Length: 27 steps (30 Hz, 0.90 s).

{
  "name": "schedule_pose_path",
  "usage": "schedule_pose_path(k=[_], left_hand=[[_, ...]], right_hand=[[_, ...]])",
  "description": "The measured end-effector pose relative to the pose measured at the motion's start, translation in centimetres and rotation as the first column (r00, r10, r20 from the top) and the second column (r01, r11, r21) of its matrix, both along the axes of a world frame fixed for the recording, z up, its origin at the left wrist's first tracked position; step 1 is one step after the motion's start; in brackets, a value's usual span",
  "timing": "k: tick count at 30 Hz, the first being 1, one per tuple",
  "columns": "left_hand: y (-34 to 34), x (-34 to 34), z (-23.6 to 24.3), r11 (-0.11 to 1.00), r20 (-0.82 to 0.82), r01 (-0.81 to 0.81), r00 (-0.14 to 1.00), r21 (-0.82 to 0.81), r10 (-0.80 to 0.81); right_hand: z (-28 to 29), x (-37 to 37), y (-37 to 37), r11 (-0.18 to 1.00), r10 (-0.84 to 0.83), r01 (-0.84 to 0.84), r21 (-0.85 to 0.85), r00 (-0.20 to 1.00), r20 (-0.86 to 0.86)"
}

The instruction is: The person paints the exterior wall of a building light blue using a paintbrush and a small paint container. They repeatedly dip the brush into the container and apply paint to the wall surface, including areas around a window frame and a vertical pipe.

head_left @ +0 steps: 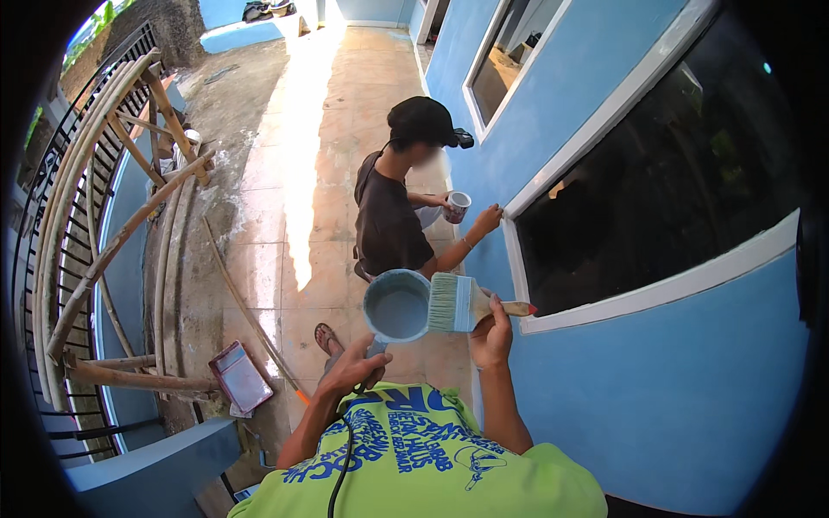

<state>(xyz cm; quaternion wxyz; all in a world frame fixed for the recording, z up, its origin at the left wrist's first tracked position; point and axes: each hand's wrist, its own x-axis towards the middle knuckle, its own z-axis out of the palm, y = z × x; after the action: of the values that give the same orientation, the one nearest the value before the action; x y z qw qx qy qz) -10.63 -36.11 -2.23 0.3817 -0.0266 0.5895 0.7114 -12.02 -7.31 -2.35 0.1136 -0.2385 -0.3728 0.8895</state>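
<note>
Gripping a blue-grey pot (371, 319) by its handle (376, 348) in the left hand (358, 366), a wide paintbrush (466, 304) clasped in the right hand (491, 335), bristles (442, 302) beside the pot, blue wall (639, 388) at right

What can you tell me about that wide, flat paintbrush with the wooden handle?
The wide, flat paintbrush has pale, greenish-grey bristles, a light-coloured band and a wooden-looking handle tipped red. It points sideways, bristles left, beside the round blue-grey pot; whether they touch its rim is unclear. The fingers of the bare right hand hold the handle.
</note>
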Motion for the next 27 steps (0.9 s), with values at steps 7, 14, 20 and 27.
schedule_pose_path(k=[7,14,20,27], left_hand=[[-12.0,-11.2,-1.1,0.97,-0.052,-0.242,0.969,0.01,0.242],[-23.6,-20.5,-0.3,0.886,-0.063,-0.465,0.884,-0.002,0.463],[-29.0,-28.7,-0.4,0.81,-0.059,-0.582,0.808,0.077,0.586],[-35.1,-42.1,-3.1,0.777,0.043,-0.611,0.789,0.147,0.613]], right_hand=[[0.8,-15.6,-12.9,0.951,0.143,-0.142,0.275,0.99,0.018],[0.9,-25.5,-23.0,0.76,0.335,-0.251,0.6,0.942,-0.031],[-1.3,-34.0,-30.8,0.569,0.423,-0.317,0.759,0.904,0.061],[-2.8,-48.4,-40.3,0.465,0.455,-0.253,0.848,0.89,0.016]])
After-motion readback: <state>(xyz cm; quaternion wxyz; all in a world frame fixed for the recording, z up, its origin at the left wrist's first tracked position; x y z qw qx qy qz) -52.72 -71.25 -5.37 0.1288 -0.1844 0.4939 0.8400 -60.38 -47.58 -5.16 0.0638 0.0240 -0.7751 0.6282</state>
